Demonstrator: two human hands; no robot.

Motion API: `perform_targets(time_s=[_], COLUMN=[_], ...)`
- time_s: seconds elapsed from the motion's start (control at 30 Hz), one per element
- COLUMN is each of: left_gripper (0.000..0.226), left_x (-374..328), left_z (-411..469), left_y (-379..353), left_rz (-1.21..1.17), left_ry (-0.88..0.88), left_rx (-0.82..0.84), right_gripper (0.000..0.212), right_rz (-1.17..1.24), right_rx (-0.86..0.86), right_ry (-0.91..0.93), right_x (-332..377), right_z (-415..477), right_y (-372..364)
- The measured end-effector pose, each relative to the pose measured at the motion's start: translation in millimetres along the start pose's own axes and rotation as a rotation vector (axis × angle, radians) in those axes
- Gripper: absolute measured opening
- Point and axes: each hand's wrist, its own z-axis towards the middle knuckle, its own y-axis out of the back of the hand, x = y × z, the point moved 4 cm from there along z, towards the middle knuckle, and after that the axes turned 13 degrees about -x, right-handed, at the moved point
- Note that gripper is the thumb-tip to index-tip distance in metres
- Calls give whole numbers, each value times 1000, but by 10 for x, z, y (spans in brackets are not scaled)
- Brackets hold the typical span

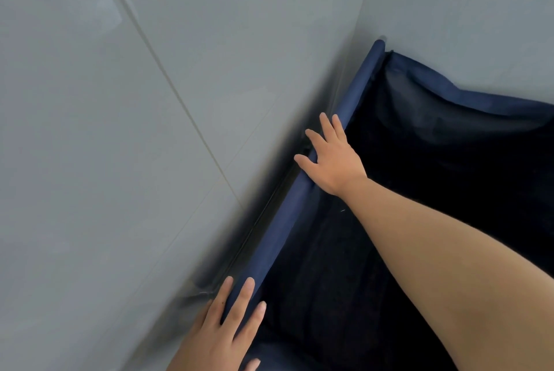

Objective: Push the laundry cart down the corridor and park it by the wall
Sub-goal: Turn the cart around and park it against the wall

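A pale grey tiled wall fills the left and centre of the view, glossy enough to carry a soft, whitish reflection near its upper left corner. Thin, light grout lines cross it, one long line running diagonally from the top towards the lower middle, with fainter lines branching off it. A second grey wall stands at the upper right, plain and unmarked. The two meet in a vertical corner that runs down from the top edge, darkening into shadow lower down.
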Motion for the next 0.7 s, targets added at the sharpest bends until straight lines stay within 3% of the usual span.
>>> perform_targets(time_s=[0.2, 0.7], left_gripper=[103, 102], left_x=[-46, -12], left_z=[-12, -35], left_y=[-12, -81], left_rz=[-37, -45], left_ry=[4, 38], left_rx=[-70, -12], right_gripper=[72, 75], right_rz=[-1, 16], right_rx=[6, 10], right_ry=[11, 19], right_x=[6, -24], right_z=[-36, -10], right_y=[4, -30])
